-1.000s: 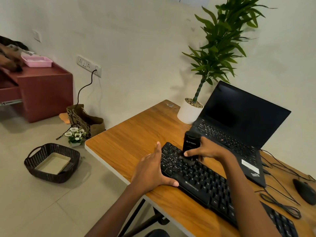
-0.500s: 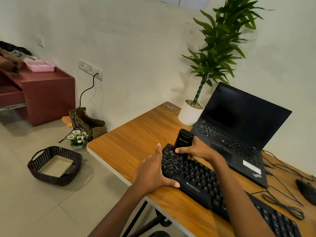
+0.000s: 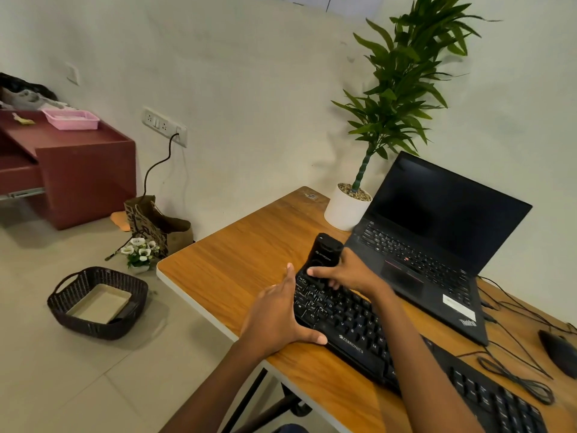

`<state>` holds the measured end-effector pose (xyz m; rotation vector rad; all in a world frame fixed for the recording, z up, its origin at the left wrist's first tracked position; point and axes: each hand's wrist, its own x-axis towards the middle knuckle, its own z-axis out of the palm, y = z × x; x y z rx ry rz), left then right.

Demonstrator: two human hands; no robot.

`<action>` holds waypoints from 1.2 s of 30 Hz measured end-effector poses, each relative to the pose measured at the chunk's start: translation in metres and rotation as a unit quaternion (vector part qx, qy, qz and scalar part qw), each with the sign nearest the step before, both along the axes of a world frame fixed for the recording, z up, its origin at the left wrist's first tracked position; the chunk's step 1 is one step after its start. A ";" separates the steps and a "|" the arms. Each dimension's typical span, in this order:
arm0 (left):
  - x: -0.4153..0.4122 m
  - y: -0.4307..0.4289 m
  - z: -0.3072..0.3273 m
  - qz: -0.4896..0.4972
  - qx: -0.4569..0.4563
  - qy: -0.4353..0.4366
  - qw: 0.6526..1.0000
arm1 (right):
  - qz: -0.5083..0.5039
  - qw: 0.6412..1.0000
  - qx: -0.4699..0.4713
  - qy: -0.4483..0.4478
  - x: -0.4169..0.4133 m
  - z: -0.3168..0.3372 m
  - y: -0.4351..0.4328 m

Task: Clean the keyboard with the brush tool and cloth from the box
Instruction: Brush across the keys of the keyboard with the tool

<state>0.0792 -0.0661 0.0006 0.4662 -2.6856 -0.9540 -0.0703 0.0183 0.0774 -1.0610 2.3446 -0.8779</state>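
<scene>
At centre frame the right hand (image 3: 346, 273) grips the black brush tool (image 3: 323, 256) on the keyboard's (image 3: 349, 320) upper-left end; the left hand (image 3: 278, 317) lies spread against its left edge on the worktop (image 3: 237, 264). Lower left, a basket (image 3: 93, 326) holds a beige tray (image 3: 100, 303). A pink tray (image 3: 71, 119) sits upper left.

On the desk (image 3: 237, 260), the keyboard (image 3: 359, 326) lies before the laptop (image 3: 431, 242). A plant pot (image 3: 345, 210) stands left of the laptop, a mouse (image 3: 559, 354) right. A basket (image 3: 96, 303) sits on the floor, left of the desk.
</scene>
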 end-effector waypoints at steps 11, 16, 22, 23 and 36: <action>-0.001 -0.001 -0.002 0.004 -0.006 0.000 1.000 | 0.016 1.000 -0.006 -0.014 -0.007 0.001 -0.019; -0.002 0.000 -0.002 0.003 0.002 -0.003 1.000 | -0.005 1.000 0.002 0.011 -0.009 0.002 -0.020; -0.001 0.000 -0.002 0.002 0.000 -0.005 1.000 | -0.009 1.000 -0.013 0.004 -0.006 0.004 -0.019; -0.001 0.000 -0.002 0.001 0.000 -0.004 1.000 | 0.002 1.000 -0.009 0.000 -0.005 0.003 -0.019; -0.001 -0.001 -0.001 -0.005 -0.006 -0.007 1.000 | -0.265 0.929 -0.257 -0.037 0.002 0.001 0.017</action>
